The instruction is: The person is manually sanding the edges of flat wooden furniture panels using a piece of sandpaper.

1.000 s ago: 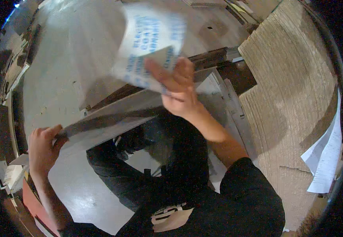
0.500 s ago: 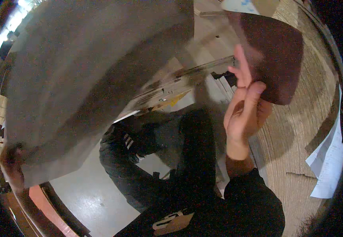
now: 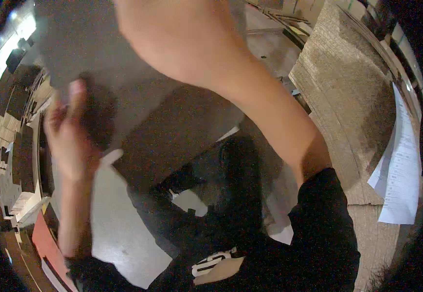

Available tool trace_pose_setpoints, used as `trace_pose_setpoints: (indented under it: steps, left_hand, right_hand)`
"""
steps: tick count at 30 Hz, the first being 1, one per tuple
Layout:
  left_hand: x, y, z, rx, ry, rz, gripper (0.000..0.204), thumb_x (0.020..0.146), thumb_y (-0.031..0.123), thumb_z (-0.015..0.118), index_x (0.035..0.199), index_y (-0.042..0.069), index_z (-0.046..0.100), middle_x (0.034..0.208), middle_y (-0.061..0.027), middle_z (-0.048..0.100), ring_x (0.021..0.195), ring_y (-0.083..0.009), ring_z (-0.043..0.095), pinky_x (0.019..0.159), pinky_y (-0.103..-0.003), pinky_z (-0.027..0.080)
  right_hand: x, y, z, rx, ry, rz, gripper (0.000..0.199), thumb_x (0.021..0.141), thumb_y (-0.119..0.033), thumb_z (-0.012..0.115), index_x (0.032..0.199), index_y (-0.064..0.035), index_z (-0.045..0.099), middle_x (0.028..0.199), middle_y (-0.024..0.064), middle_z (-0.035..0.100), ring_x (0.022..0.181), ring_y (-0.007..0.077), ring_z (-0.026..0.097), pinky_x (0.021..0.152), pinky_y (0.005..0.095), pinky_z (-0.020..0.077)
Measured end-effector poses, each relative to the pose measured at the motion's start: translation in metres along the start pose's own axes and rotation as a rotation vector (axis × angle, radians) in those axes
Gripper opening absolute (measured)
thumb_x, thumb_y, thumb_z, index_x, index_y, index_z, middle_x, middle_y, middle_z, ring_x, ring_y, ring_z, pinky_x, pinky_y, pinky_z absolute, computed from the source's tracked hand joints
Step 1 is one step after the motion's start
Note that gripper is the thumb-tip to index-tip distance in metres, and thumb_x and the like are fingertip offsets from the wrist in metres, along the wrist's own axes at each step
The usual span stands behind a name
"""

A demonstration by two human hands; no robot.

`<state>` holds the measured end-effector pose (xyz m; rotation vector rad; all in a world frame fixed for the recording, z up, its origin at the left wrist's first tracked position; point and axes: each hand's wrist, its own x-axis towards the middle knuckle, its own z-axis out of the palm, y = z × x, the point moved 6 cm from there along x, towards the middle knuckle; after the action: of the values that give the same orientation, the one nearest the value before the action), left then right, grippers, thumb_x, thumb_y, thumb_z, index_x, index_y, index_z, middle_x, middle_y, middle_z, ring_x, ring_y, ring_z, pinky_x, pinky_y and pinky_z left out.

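A large flat sheet, dark grey-brown, stands tilted in front of me and fills much of the upper left. My left hand is closed on its left edge, with the thumb on the near face. Across the upper part of the sheet reaches my right hand, close to the camera. Its fingers run out of the picture at the top, so what it holds or touches is hidden. A broad shadow darkens the sheet's lower part.
To the right lies a wood-grain board surface with a white printed paper hanging over it. Stacked pale pieces stand at the far left, and an orange-red strip lies at the lower left. Below is a grey floor.
My right hand has swung up and left from the wooden board to the sheet; the maroon piece it held is out of sight. My left hand has come up and inward with the sheet.
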<state>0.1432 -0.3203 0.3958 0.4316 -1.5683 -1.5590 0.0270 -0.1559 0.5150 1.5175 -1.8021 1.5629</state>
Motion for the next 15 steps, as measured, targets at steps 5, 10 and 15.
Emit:
trace_pose_setpoints:
  steps: [5, 10, 15]
  left_hand:
    - [-0.052, -0.043, 0.076, -0.195, -0.133, 0.195, 0.008, 0.098, 0.004, 0.065, 0.102, -0.001, 0.069, 0.098, -0.0019, 0.07, 0.087, -0.0093, 0.061, 0.08, -0.025, 0.048]
    - [-0.115, -0.047, 0.139, -0.385, -0.185, 0.077, 0.016, 0.09, -0.007, 0.063, 0.105, -0.005, 0.066, 0.111, -0.0099, 0.064, 0.105, -0.019, 0.059, 0.094, -0.031, 0.046]
    - [-0.143, -0.015, 0.173, -0.262, -0.368, 0.173, 0.051, 0.082, -0.008, 0.068, 0.131, -0.001, 0.058, 0.14, -0.0165, 0.047, 0.132, -0.0286, 0.045, 0.108, -0.039, 0.04]
  right_hand:
    - [-0.004, -0.006, 0.045, 0.089, 0.155, -0.479, 0.066, 0.101, -0.006, 0.057, 0.146, 0.0255, 0.022, 0.093, 0.035, 0.065, 0.069, 0.0327, 0.071, 0.065, 0.0327, 0.0633]
    - [-0.037, 0.012, 0.011, -0.324, 0.151, -0.392, 0.084, 0.091, 0.009, 0.057, 0.16, 0.0072, 0.01, 0.109, 0.0361, 0.066, 0.076, 0.03, 0.074, 0.045, 0.0312, 0.0592]
    - [-0.047, 0.006, -0.048, -0.271, 0.264, -0.252, 0.08, 0.096, 0.001, 0.055, 0.163, -0.0016, 0.012, 0.139, 0.0317, 0.058, 0.085, 0.0381, 0.075, 0.052, 0.0264, 0.0585]
